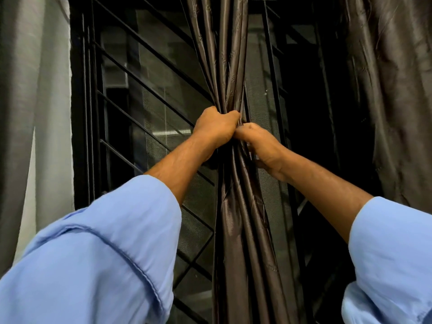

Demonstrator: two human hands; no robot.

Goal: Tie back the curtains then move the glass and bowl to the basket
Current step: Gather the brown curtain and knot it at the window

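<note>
Centrally, both the left hand [216, 126] and right hand [263, 146] grip the gathered curtain [230, 66] before the barred window [140, 90].

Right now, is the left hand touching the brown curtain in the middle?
Touching. The head view shows the left hand with its fingers curled round the gathered brown curtain, squeezing the folds into a bunch, with no gap between them.

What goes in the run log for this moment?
stage: tying curtain | left hand: grips gathered brown curtain | right hand: grips same bunch | glass, bowl, basket: not in view
</note>
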